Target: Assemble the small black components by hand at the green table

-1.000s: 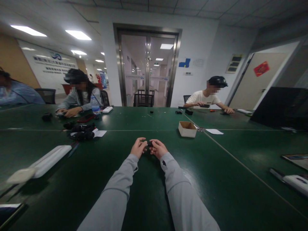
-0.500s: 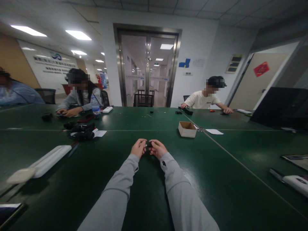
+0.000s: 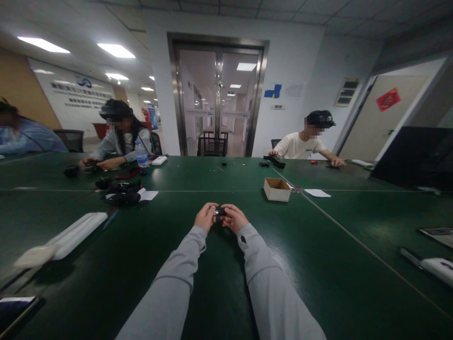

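Just above the green table (image 3: pixel 219 264), my two hands meet over a small black object with a silvery end (image 3: pixel 221 212). It may be a flash drive, but it is too small to name surely. My left hand (image 3: pixel 205 217) is closed, its fingertips pinching the silvery end. On the black end, my right hand (image 3: pixel 235 218) is closed too, with thumb and fingers around it. Fingers cover much of the object. The open cardboard box (image 3: pixel 278 192) stands beyond my right hand, apart from it.
Black gear (image 3: pixel 123 192) and white paper lie left of centre. A long white device (image 3: pixel 79 235) lies on the near left. Across the table sit several people, one near a water bottle (image 3: pixel 142 155). A dark monitor (image 3: pixel 417 158) stands at right.
Both hands keep their hold at nearly the same place. Slightly more of the silvery end shows between them. The view has shifted a little.
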Demonstrator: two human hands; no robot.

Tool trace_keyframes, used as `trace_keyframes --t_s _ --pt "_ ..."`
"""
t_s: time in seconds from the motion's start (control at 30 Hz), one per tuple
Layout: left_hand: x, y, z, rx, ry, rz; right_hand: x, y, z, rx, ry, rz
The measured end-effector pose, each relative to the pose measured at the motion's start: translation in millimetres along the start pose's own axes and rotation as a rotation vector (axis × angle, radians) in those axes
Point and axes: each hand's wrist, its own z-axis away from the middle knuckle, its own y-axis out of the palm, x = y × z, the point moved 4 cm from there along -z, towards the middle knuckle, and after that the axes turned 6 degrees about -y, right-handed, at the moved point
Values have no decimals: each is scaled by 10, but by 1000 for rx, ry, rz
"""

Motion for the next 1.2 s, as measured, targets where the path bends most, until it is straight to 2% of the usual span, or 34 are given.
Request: trace_keyframes --t_s 0.27,0.67,0.83,1.2 --pt "-11 21 27 -33 30 8 13 -4 7 -98 -7 -9" --pt "37 -12 -10 -79 5 -22 18 -21 7 -71 -19 -9" --pt "-3 -30 19 -155 6 -40 5 -45 3 -43 -25 -10" --pt "-23 6 21 -34 48 -10 17 -28 -1 -76 1 -15"
